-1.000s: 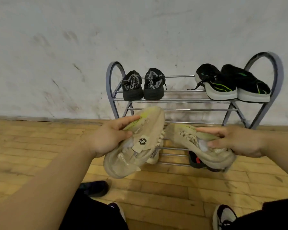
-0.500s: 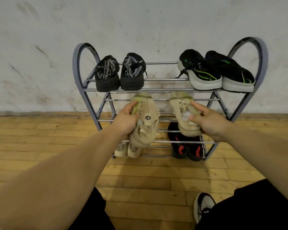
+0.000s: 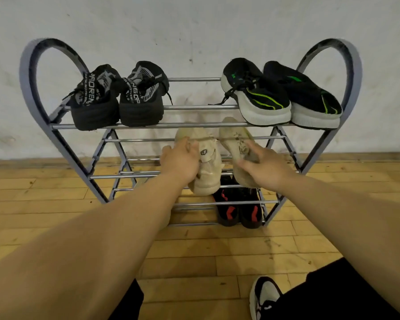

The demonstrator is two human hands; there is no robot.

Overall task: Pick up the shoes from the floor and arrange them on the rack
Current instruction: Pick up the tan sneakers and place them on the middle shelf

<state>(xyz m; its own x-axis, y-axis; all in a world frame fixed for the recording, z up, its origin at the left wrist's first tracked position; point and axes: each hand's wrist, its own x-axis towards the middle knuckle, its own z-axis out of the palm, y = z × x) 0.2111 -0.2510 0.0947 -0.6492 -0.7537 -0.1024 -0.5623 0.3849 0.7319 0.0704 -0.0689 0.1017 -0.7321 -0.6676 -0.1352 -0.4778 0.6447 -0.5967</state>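
Beige shoes (image 3: 208, 176) — now deeper in rack (image 3: 194, 107)

bare left forearm (image 3: 90, 239) in from lower left, left hand (image 3: 180, 162) centre frame, fingers curled round beige knit sneaker (image 3: 209, 174), bare right forearm (image 3: 333, 204) in from lower right, right hand (image 3: 266, 168) blurred, fingers spread on second beige sneaker (image 3: 232, 136), grip unclear

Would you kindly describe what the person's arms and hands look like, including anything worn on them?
Both the left hand and the right hand are bare: no gloves, and no rings that I can make out. The left forearm and right forearm are uncovered too, with no sleeve, watch or bracelet in view. Some black clothing shows at the lower edge.
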